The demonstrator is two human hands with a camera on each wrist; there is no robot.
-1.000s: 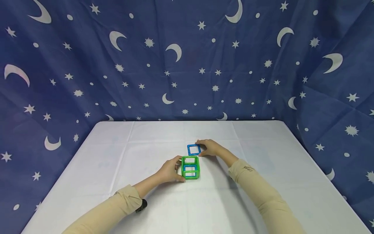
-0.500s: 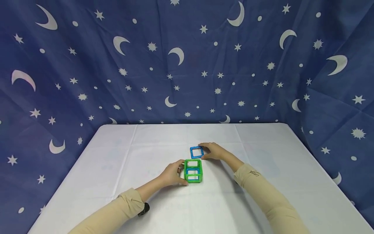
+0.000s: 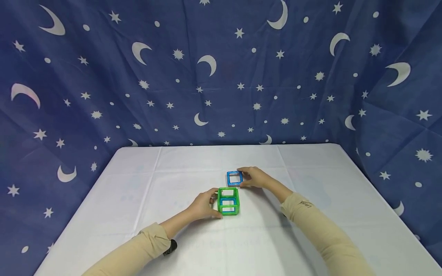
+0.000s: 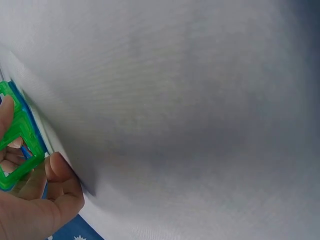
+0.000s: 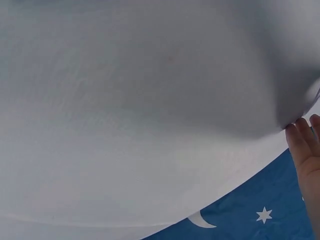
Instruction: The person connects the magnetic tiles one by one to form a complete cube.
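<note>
My left hand point(image 3: 202, 205) grips the left side of a cube of magnetic tiles point(image 3: 237, 201), with its thumb at the near corner and its fingers at the far corner. The cube has green square frames around a blue one low inside it. In the left wrist view, fingers point(image 4: 62, 172) of that hand wrap the green frame point(image 4: 34, 137). Just behind the cube, a blue square magnetic tile point(image 3: 228, 179) lies close over the cloth. My right hand point(image 3: 254, 178) pinches its right side between thumb and fingers. The right wrist view has only part of this hand point(image 5: 307, 155).
A white cloth covers the table point(image 3: 172, 165). Behind and on both sides hangs a dark blue curtain point(image 3: 228, 115) with moons and stars. The table's far edge runs along the foot of the curtain.
The blue tile has shifted slightly right relative to the cube, together with my right hand. My left hand keeps its hold on the cube. The head view has tilted a little.
</note>
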